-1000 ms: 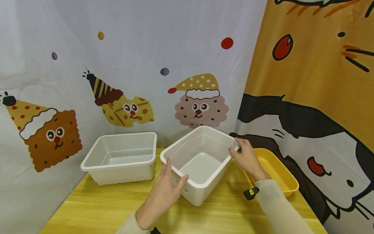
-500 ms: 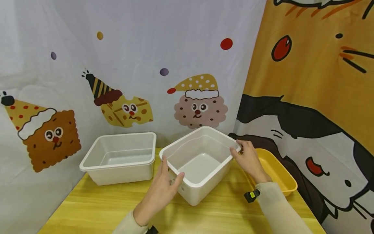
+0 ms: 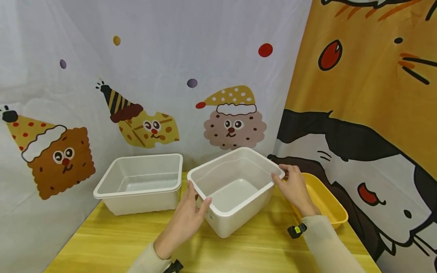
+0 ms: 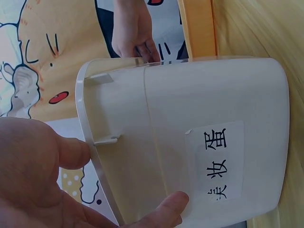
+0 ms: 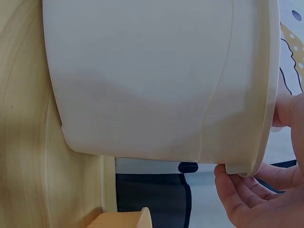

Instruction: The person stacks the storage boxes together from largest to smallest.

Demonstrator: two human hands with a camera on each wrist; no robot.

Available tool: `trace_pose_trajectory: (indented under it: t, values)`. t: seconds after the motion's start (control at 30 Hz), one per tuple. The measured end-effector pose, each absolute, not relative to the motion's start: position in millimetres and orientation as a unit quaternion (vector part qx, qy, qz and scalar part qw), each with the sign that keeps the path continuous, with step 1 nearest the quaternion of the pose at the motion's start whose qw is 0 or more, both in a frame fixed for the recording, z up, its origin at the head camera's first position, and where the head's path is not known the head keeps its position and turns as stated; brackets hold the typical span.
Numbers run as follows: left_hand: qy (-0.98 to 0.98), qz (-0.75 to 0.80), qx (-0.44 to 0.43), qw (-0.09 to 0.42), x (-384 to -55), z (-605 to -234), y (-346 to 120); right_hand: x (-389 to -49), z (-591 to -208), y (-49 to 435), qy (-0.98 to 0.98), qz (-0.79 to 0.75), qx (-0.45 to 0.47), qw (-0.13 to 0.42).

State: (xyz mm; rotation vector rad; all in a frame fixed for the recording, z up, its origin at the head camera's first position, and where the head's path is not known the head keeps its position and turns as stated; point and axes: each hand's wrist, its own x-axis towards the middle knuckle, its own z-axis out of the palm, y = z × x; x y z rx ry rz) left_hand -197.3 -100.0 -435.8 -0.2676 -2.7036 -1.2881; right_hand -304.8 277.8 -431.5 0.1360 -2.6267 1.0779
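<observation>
A deep white plastic bin [image 3: 235, 201] stands turned at an angle at the middle of the table, with nothing seen inside it. My left hand [image 3: 184, 216] holds its near left side. In the left wrist view the thumb touches the rim, while a finger [image 4: 171, 206] lies against the outer wall, beside a label [image 4: 216, 164] with black characters. My right hand [image 3: 295, 187] grips the right corner. There the fingers curl under the rim in the right wrist view; the thumb is partly hidden.
A second white bin [image 3: 146, 203] stands to the left, near the back cloth. A shallow yellow tray [image 3: 329, 201] lies right of the held bin, partly behind my right arm. Printed cloths [image 3: 222, 45] hang behind the wooden table [image 3: 112, 242].
The held bin has turned slightly clockwise, its near corner shifting left and its right corner shifting right. My left hand has moved a little left and my right hand a little right with it.
</observation>
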Motion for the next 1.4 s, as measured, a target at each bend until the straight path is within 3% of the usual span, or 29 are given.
trace_pose_trajectory:
  t: [0.67,1.4]
  values:
    - [-0.894,-0.428,-0.102,0.085,-210,-437,-108,-293,-438,287,-0.908,0.368,0.033,0.198]
    - [-0.881,-0.448,-0.106,0.109,-226,-433,-113,-279,-437,285,-0.905,0.367,0.002,0.215]
